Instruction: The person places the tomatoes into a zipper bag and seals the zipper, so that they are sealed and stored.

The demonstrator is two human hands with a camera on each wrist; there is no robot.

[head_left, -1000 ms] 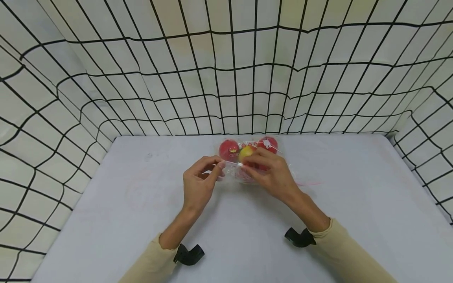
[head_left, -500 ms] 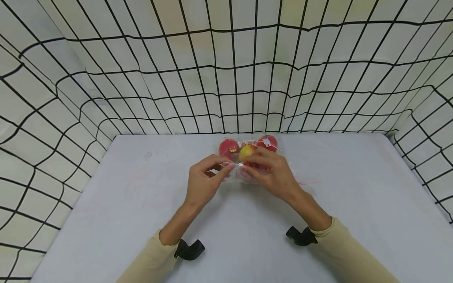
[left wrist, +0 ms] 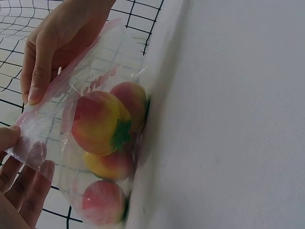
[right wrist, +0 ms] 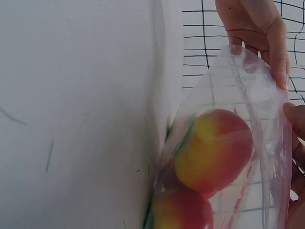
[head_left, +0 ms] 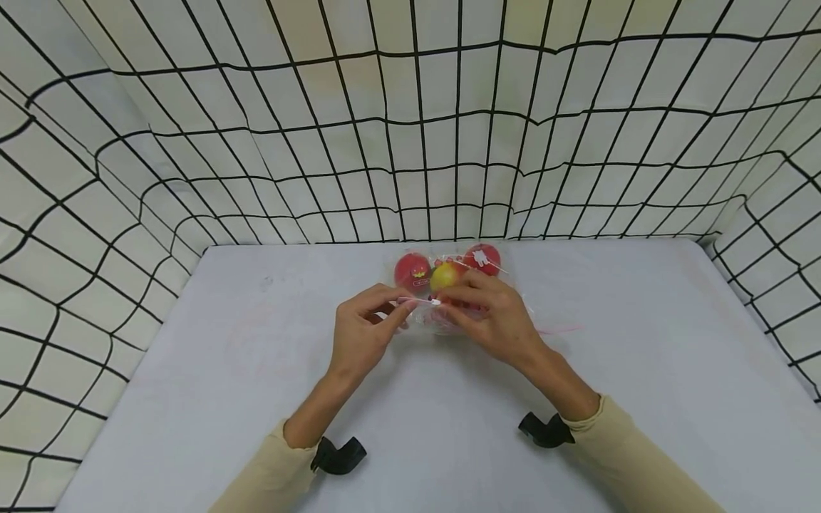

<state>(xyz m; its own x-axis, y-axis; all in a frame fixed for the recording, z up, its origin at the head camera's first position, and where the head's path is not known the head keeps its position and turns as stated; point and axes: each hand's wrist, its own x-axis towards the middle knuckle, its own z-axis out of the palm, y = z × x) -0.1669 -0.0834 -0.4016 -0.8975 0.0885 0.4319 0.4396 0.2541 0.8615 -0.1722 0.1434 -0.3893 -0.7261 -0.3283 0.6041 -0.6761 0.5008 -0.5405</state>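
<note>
A clear zip bag (right wrist: 219,86) with a pink zip strip (left wrist: 71,71) stands on the table, holding several red-and-yellow fruits (left wrist: 97,124), one showing a green leafy top. My left hand (head_left: 365,328) pinches the bag's top edge near its left corner; in the left wrist view its other fingers spread behind the plastic. Just to the right, my right hand (head_left: 494,313) pinches the strip at a small white slider (head_left: 435,302). The fingertips of both hands are close together in the head view. Part of the bag is hidden behind my right hand.
The white table (head_left: 256,399) spreads out around the bag. Black netting (head_left: 417,128) over pale walls rises at the back and both sides. A black curved mount (head_left: 340,456) sits at my left wrist, another (head_left: 545,431) at my right.
My left hand's fingertips have shifted right along the bag's top edge toward my right hand, then slightly back left. The right hand stays nearly still at the slider.
</note>
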